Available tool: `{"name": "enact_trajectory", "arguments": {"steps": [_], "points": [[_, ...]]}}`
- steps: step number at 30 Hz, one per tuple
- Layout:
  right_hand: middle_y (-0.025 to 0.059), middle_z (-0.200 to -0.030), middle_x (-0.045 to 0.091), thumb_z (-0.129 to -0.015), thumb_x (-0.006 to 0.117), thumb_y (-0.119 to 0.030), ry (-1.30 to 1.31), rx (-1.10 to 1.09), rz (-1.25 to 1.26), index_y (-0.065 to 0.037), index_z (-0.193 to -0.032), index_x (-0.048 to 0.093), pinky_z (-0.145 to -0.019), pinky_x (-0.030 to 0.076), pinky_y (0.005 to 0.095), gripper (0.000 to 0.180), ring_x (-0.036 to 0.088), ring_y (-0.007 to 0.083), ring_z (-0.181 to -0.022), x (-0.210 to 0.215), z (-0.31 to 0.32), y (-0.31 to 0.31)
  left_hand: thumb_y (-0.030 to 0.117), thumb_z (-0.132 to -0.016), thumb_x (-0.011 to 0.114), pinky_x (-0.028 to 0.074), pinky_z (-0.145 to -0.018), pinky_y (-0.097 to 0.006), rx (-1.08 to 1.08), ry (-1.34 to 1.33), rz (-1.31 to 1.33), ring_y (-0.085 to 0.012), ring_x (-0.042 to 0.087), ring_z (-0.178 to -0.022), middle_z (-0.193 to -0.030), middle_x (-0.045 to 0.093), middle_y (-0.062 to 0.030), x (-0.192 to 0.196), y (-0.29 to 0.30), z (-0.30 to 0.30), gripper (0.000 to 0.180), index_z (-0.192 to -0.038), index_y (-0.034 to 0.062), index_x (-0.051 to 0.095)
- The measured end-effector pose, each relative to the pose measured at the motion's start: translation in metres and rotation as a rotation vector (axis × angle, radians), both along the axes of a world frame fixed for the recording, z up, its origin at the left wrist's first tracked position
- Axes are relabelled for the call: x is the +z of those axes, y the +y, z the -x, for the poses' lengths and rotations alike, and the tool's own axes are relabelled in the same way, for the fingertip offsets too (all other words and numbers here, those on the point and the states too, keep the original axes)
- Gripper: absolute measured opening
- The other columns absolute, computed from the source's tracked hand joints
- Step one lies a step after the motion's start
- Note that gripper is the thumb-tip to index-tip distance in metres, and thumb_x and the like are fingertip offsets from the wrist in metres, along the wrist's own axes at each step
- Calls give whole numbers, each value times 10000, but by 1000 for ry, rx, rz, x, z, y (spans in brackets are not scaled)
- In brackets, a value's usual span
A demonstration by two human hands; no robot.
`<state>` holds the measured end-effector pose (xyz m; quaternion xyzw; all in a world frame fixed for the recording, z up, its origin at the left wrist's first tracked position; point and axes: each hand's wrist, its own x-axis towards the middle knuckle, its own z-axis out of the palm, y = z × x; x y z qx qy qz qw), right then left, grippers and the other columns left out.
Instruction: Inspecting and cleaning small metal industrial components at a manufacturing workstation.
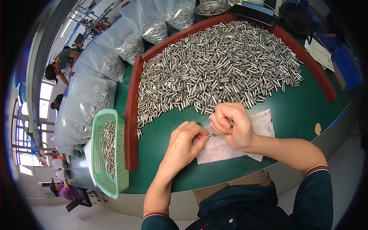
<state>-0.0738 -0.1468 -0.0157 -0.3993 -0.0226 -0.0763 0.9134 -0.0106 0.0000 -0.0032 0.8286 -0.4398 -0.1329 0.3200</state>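
Over a white cloth [218,150] my hands meet close together. My left hand [186,143] is closed in a pinch, thumb and forefinger on a small metal pin [212,135]. Just right of it, my right hand [234,124] is curled into a fist. The pin's right end reaches the curled fingers; what else they hold is hidden. Beyond both hands spreads a large heap of short silvery metal pins [218,65] on the green tabletop [161,149].
Red-brown rails [132,115] border the heap. A green plastic basket [122,161] holding more pins stands at left. Clear bags of pins [132,44] line the far left side. A metal bowl [211,8], dark phone-like device [253,14] and black fan [296,17] are at the back.
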Motion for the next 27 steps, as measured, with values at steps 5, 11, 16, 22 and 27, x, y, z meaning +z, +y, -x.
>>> {"name": "enact_trajectory", "arguments": {"steps": [5,11,16,22,27], "points": [[-9,-426,274,-842,342,-208,-2,-22,-17,-87,-511,304,-398,172,249,355,198,81,-390,-3,1,3,31,-670,626,401,-537,-286,16,14,2,-171,478,-582,-624,523,-59,0,-1,1,82,-686,-13,558],[-11,-428,273,-843,339,-210,0,-7,-18,-90,-516,304,-401,173,248,351,199,81,-393,-4,1,4,27,-668,625,398,-528,-286,29,11,10,-171,476,-571,-615,521,-59,0,-1,2,84,-679,-16,553],[-15,-433,270,-841,344,-209,-7,-25,11,-88,-512,303,-402,174,247,353,208,81,-398,-2,3,6,25,-665,628,395,-523,-289,23,-4,16,-177,475,-566,-614,520,-61,0,-1,3,86,-677,-15,553],[-13,-460,270,-840,351,-194,-82,-72,160,-82,-512,294,-427,188,244,352,226,85,-428,-6,4,13,14,-649,617,406,-543,-342,28,-22,23,-256,498,-584,-625,538,-91,0,-3,6,83,-650,-10,537],[-14,-474,278,-837,334,-152,-37,-80,212,-76,-512,299,-439,205,241,335,236,81,-450,3,6,16,41,-665,609,423,-542,-316,9,-45,-42,-223,534,-602,-676,575,-108,1,-4,2,90,-742,-5,595]]}}
